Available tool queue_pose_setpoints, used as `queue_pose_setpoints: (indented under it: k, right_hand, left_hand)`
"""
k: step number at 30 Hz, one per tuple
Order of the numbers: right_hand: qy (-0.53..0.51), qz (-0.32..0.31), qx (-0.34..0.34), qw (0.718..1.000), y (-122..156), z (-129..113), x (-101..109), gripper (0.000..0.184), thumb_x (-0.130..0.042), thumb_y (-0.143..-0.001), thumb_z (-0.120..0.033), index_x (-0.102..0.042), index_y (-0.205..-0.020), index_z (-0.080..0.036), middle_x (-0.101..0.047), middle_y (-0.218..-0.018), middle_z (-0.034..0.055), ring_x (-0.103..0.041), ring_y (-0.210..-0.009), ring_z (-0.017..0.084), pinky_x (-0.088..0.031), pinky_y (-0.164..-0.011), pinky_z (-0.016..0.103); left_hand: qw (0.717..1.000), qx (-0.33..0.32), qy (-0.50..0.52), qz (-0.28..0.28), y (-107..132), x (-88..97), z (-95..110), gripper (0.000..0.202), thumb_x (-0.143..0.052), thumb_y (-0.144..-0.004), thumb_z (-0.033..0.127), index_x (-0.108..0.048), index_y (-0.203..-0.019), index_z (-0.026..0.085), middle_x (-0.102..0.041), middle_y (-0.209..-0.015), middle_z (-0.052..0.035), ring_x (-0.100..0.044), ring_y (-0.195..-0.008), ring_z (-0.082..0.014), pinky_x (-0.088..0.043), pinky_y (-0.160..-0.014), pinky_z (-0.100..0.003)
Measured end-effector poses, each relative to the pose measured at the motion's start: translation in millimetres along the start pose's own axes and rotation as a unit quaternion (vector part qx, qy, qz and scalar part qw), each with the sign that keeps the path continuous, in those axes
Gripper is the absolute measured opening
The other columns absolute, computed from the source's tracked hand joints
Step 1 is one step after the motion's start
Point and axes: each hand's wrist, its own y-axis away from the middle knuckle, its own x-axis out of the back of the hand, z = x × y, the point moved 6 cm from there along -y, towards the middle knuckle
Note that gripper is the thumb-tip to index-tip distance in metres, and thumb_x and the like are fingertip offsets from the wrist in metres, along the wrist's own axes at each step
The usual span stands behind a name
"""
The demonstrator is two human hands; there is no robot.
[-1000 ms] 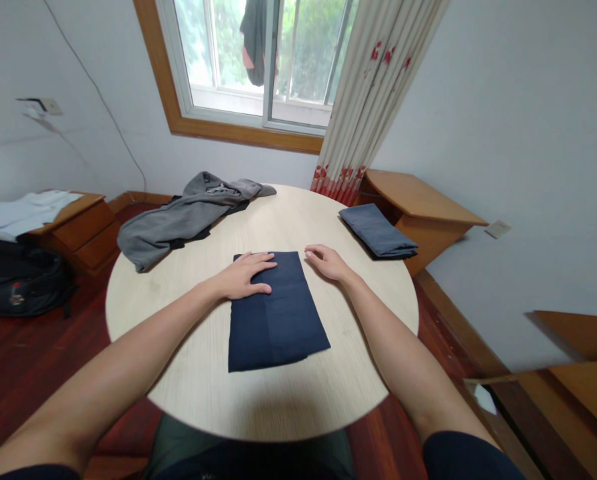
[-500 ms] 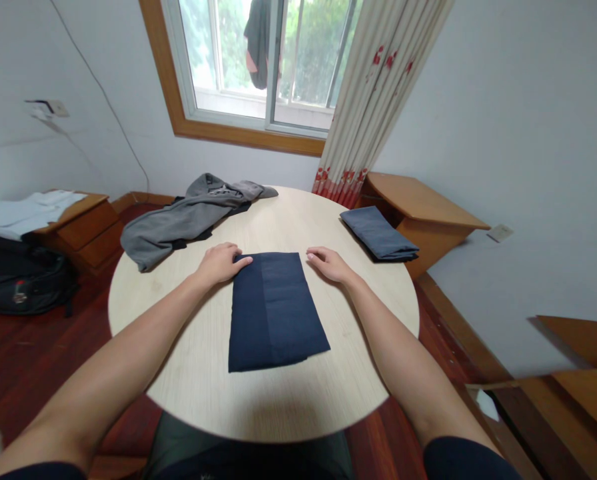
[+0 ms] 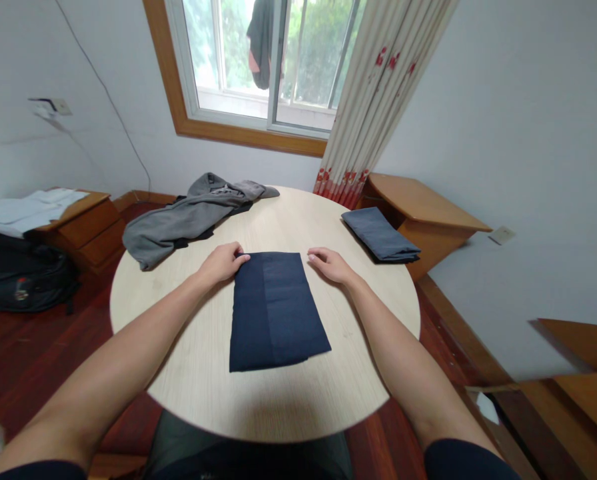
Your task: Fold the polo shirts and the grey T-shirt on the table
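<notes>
A dark navy garment (image 3: 278, 310), folded into a flat rectangle, lies in front of me on the round pale table (image 3: 193, 373). My left hand (image 3: 224, 261) pinches its far left corner between thumb and fingers. Just off the far right corner rests my right hand (image 3: 330, 264), its fingers loosely curled and apart from the thumb, with a small gap to the cloth. Nothing shows in that hand. The exact kind of garment cannot be made out from its folded shape.
A crumpled grey garment (image 3: 178, 223) lies at the table's far left. Toward the far right edge sits a folded grey-blue cloth bundle (image 3: 380, 233). Behind the table are a wooden cabinet (image 3: 428, 200), a curtain (image 3: 373, 93) and a window. A black bag (image 3: 26, 273) stands on the left floor.
My left hand's fingers have closed slightly on the far left corner of the folded garment. The right hand and the cloth have hardly moved; the view has shifted a little.
</notes>
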Motion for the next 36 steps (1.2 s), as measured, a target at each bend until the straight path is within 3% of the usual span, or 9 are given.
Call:
queue_pose_setpoints:
  k: [5,10,13,16,19,21,25,30,36]
  right_hand:
    - [-0.016,0.004,-0.007,1.0,2.0,-8.1,1.9,0.033,-0.065,-0.089,-0.047,-0.075,-0.107,-0.02,-0.073,-0.117,0.0121,-0.066,-0.111,0.027,-0.047,-0.104,0.046]
    - [-0.16,0.003,-0.043,0.986,3.7,-22.4,-9.7,0.056,-0.073,-0.082,-0.057,-0.068,-0.124,-0.02,-0.073,-0.117,0.0123,-0.067,-0.108,0.026,-0.048,-0.105,0.047]
    - [-0.296,-0.019,-0.087,0.951,4.6,-34.0,-24.1,0.067,-0.081,-0.074,-0.058,-0.065,-0.128,-0.022,-0.074,-0.115,0.01,-0.069,-0.104,0.024,-0.052,-0.101,0.045]
    - [-0.416,-0.087,-0.115,0.898,8.9,-53.5,-38.8,0.062,-0.086,-0.069,-0.057,-0.071,-0.115,-0.019,-0.075,-0.113,0.0104,-0.07,-0.104,0.026,-0.053,-0.101,0.045]
    - [-0.475,-0.153,-0.143,0.855,17.1,-71.6,-48.3,0.06,-0.092,-0.064,-0.047,-0.073,-0.111,-0.016,-0.076,-0.113,0.0116,-0.071,-0.105,0.027,-0.051,-0.105,0.046]
    - [-0.496,-0.157,-0.15,0.841,20.4,-78.7,-49.7,0.063,-0.095,-0.059,-0.04,-0.073,-0.113,-0.017,-0.075,-0.116,0.0112,-0.071,-0.106,0.027,-0.05,-0.106,0.048]
    - [-0.5,-0.1,-0.135,0.85,18.5,-80.5,-44.8,0.062,-0.097,-0.053,-0.035,-0.074,-0.108,-0.017,-0.076,-0.113,0.0096,-0.071,-0.103,0.029,-0.051,-0.105,0.051]
    - [-0.44,-0.002,-0.107,0.891,9.9,-71.2,-27.4,0.06,-0.097,-0.052,-0.04,-0.074,-0.102,-0.017,-0.077,-0.108,0.009,-0.072,-0.1,0.03,-0.053,-0.101,0.05]
    - [-0.384,0.097,-0.075,0.915,4.6,-63.5,-4.3,0.063,-0.093,-0.054,-0.051,-0.072,-0.103,-0.017,-0.076,-0.111,0.0103,-0.07,-0.105,0.031,-0.052,-0.102,0.05]
  left_hand:
    - [0.982,0.031,0.175,0.057,1.9,-1.0,-1.6,0.026,-0.068,-0.079,0.045,-0.062,-0.081,0.02,-0.064,-0.073,-0.0017,-0.058,-0.07,-0.0192,-0.042,-0.067,-0.03]
    - [0.918,-0.013,0.378,0.12,7.8,7.7,22.5,0.035,-0.073,-0.073,0.049,-0.061,-0.086,0.019,-0.064,-0.079,-0.0009,-0.058,-0.068,-0.0153,-0.044,-0.064,-0.027]
    - [0.897,-0.053,0.415,0.142,14.0,21.7,42.9,0.037,-0.077,-0.071,0.048,-0.061,-0.087,0.018,-0.064,-0.08,-0.0008,-0.058,-0.069,-0.0138,-0.045,-0.065,-0.026]
    - [0.885,-0.066,0.432,0.161,20.2,33.3,54.3,0.038,-0.078,-0.071,0.048,-0.062,-0.087,0.018,-0.067,-0.081,-0.0017,-0.06,-0.071,-0.0139,-0.047,-0.066,-0.026]
    - [0.88,-0.067,0.44,0.166,23.7,37.8,56.9,0.041,-0.08,-0.072,0.05,-0.064,-0.089,0.017,-0.07,-0.085,-0.0035,-0.064,-0.076,-0.0155,-0.051,-0.071,-0.027]
    - [0.877,-0.062,0.448,0.161,23.6,36.9,54.9,0.045,-0.082,-0.071,0.052,-0.064,-0.093,0.017,-0.072,-0.089,-0.005,-0.067,-0.082,-0.0173,-0.053,-0.075,-0.028]
    - [0.86,-0.043,0.494,0.117,18.1,25.1,48.2,0.065,-0.084,-0.07,0.056,-0.06,-0.115,0.016,-0.075,-0.102,-0.0107,-0.071,-0.095,-0.0224,-0.056,-0.085,-0.034]
    - [0.819,0.018,0.571,0.06,14.1,2.2,41.9,0.098,-0.09,-0.063,0.054,-0.043,-0.14,0.017,-0.072,-0.121,-0.0154,-0.069,-0.111,-0.0279,-0.055,-0.096,-0.04]
    - [0.779,0.059,0.619,-0.079,23.6,-33.8,54.3,0.078,-0.095,-0.059,0.044,-0.06,-0.122,0.014,-0.076,-0.109,-0.015,-0.073,-0.102,-0.0319,-0.057,-0.094,-0.047]
